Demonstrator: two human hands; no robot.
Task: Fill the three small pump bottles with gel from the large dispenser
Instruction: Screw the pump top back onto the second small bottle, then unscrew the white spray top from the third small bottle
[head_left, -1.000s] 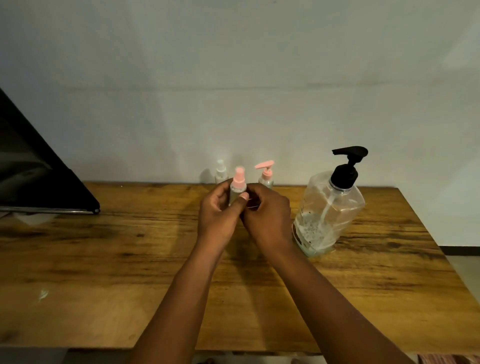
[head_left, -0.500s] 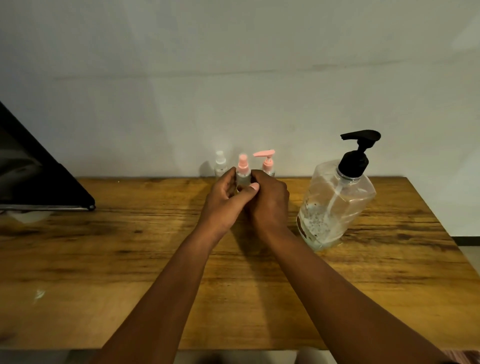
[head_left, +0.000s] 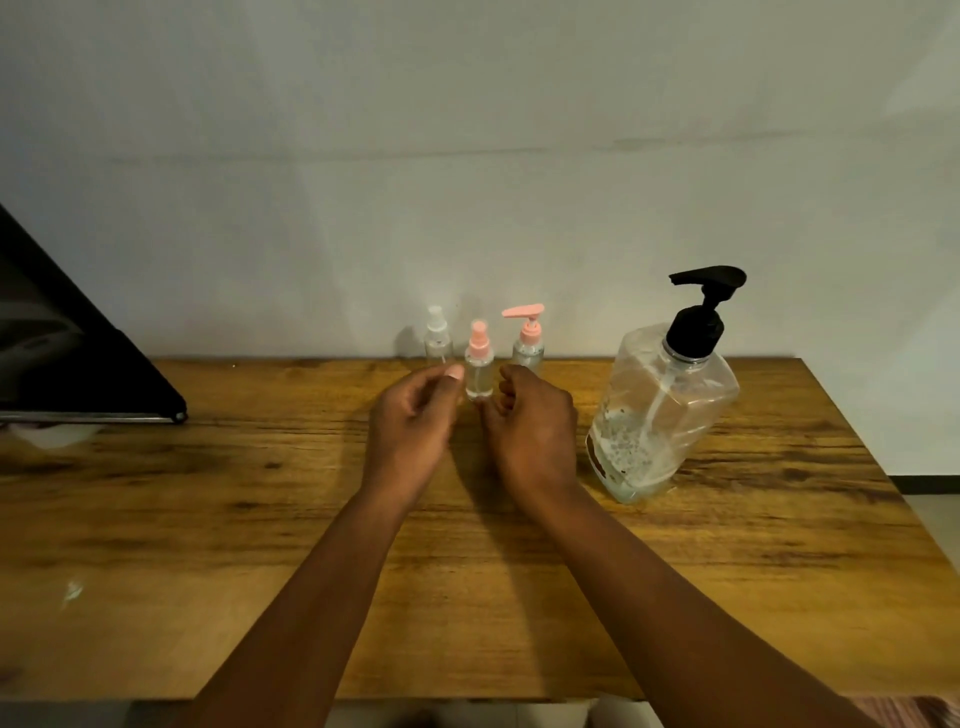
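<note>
Wooden bench (head_left: 727, 571): pink-capped bottle (head_left: 478, 375) stands upright between left hand (head_left: 410, 431) and right hand (head_left: 535, 431); each grip loosely curled, empty. Withdraw sideways, avoiding contact.

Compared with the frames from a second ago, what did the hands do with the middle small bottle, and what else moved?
Both hands let go of the pink-capped spray bottle, which now stands on the table between them. The left hand and right hand have drawn apart to either side, fingers loosely curled, holding nothing. The white-capped bottle, the pink pump bottle and the large dispenser stayed put.
</note>
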